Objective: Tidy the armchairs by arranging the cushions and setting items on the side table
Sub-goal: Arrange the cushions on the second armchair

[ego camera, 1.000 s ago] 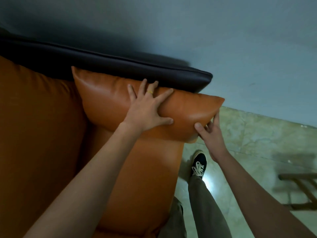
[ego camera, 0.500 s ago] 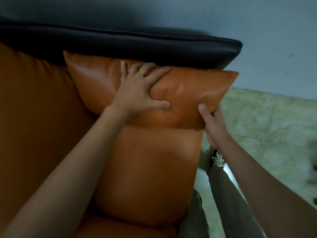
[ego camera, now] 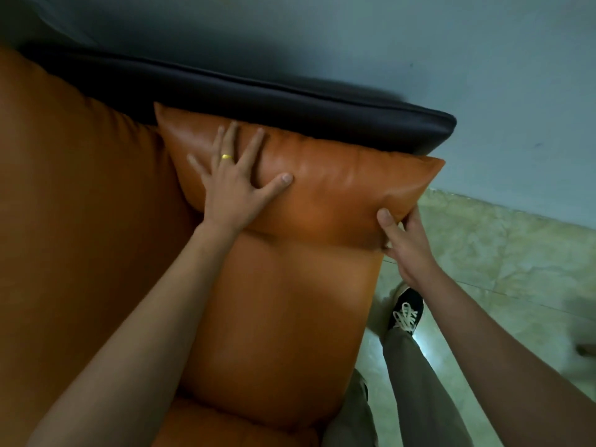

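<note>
The left hand (ego camera: 233, 188) is pressing flat, fingers spread, on the orange cushion (ego camera: 325, 188); the right hand (ego camera: 407, 245) is pinching its corner.

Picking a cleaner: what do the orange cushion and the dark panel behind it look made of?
By its sheen and fine creases, the orange cushion looks like leather or faux leather. The dark panel seems similar but duller, with a piped seam.

Blue-grey painted wall (ego camera: 467, 53), plain, shadowed toward upper left. Glossy beige-green marbled floor tiles (ego camera: 522, 253) meet wall at right. Bright light reflection (ego camera: 425, 348) on tile.
</note>
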Demonstrator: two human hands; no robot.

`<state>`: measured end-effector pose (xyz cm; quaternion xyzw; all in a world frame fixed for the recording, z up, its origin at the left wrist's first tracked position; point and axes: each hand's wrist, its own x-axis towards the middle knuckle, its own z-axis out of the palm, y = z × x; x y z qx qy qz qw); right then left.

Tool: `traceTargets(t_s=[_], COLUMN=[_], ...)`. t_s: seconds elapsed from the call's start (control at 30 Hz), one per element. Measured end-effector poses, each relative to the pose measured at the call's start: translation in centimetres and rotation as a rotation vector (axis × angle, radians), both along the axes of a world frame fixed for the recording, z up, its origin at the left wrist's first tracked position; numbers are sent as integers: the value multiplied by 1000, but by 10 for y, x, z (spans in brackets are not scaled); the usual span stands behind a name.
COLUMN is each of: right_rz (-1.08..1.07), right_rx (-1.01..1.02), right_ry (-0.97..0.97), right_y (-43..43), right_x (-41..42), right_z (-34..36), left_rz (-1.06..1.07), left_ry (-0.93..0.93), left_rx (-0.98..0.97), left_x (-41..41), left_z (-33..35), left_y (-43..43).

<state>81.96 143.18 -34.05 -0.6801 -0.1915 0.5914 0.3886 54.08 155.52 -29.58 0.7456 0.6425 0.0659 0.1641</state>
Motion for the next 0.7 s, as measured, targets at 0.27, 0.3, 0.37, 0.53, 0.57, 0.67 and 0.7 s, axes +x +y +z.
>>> traceTargets(t_s=[0.27,0.3,0.37,0.53,0.57,0.67,0.7], right_rz=[-37,-25,35,140,163,148,121], right_rx=[6,-5,-27,-59,-51,-108,-145], right_ry=[-117,-129,-110,-130,-172,-355,-388], right_y=[9,10,8,-1,-5,-27,-35], right_x=[-35,-34,-27,-9,-11,-25,-33], right_z=[-9,-8,-6,15,22,45,52], left_rz=[100,94,89,130,149,280,361], left_ry=[-46,-41,-6,16,-10,-147,-209], left_rx=[-101,-122,-168,-209,-192,-174,-186], left_x=[-4,-5,-6,4,5,6,7], left_z=[-21,-21,-13,10,13,22,24], left_y=[3,4,4,-12,-25,-83,-106])
